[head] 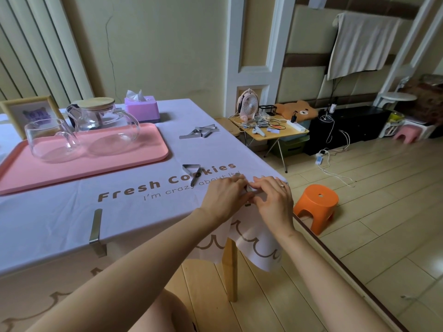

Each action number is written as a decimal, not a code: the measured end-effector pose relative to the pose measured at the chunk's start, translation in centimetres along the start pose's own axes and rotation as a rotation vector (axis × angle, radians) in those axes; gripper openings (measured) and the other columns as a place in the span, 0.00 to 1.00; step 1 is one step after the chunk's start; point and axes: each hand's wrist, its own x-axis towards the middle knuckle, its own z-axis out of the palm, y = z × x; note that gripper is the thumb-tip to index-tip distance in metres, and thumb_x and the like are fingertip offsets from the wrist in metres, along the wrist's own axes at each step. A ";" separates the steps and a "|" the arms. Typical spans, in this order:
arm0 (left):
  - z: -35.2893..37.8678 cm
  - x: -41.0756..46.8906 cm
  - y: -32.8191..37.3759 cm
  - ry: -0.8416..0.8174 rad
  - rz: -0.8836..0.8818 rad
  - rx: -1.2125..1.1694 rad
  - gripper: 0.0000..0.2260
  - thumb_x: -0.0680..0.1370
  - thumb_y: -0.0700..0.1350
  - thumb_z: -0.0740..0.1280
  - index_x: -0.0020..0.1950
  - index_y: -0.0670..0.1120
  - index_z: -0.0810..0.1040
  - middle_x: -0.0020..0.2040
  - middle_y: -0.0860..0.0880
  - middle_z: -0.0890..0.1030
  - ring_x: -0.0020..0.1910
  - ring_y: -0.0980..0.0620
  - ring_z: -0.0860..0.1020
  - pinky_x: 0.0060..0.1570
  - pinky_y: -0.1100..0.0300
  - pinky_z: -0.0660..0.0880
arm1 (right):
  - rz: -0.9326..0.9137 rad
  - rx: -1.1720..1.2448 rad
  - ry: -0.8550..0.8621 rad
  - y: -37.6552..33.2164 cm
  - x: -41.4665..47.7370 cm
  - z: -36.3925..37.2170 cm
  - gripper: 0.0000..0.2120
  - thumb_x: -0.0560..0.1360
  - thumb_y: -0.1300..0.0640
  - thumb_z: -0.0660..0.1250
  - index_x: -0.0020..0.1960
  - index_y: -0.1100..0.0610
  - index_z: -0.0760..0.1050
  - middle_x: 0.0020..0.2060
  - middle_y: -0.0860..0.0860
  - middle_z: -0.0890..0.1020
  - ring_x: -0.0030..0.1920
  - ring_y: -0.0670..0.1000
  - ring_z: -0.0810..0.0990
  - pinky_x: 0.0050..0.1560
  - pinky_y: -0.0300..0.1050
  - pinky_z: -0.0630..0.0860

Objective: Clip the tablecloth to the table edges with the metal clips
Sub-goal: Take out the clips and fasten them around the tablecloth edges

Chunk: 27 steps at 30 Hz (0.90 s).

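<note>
Head view shows our two hands meeting at the near right corner of the tabletop point(148, 219), where the tablecloth point(254, 245) hangs over the edge. Our left hand point(225, 197) and right hand point(275, 202) lie palms down, fingers curled inward, pinching a metal clip point(249, 191) between them. It is mostly hidden, so we cannot tell its long axis. A fitted clip point(96, 226) grips the near edge, long axis across it, top arm pointing away from us. A loose clip point(191, 172) lies beyond our left hand, spare clips point(201, 133) farther back.
</note>
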 end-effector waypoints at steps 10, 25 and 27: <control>0.1 0.1 0.3 0.025 -0.010 0.021 0.19 0.78 0.57 0.62 0.57 0.44 0.79 0.57 0.45 0.80 0.51 0.44 0.80 0.44 0.53 0.77 | -0.022 -0.039 0.017 0.1 -0.2 0.2 0.14 0.65 0.67 0.74 0.48 0.55 0.79 0.48 0.50 0.82 0.55 0.53 0.78 0.59 0.55 0.73; 0.2 0.0 0.2 0.044 -0.001 0.023 0.18 0.78 0.56 0.61 0.56 0.44 0.80 0.57 0.45 0.80 0.49 0.45 0.81 0.42 0.56 0.76 | 0.017 -0.039 0.040 -0.6 0.0 -0.1 0.12 0.65 0.68 0.73 0.44 0.55 0.77 0.42 0.49 0.80 0.47 0.53 0.78 0.51 0.50 0.73; 0.3 0.0 0.2 0.030 -0.014 0.028 0.19 0.78 0.57 0.60 0.57 0.44 0.79 0.58 0.46 0.80 0.50 0.46 0.80 0.43 0.56 0.76 | 0.021 -0.023 0.042 -0.5 0.0 -0.1 0.12 0.65 0.68 0.73 0.45 0.56 0.78 0.43 0.50 0.81 0.50 0.53 0.78 0.53 0.52 0.74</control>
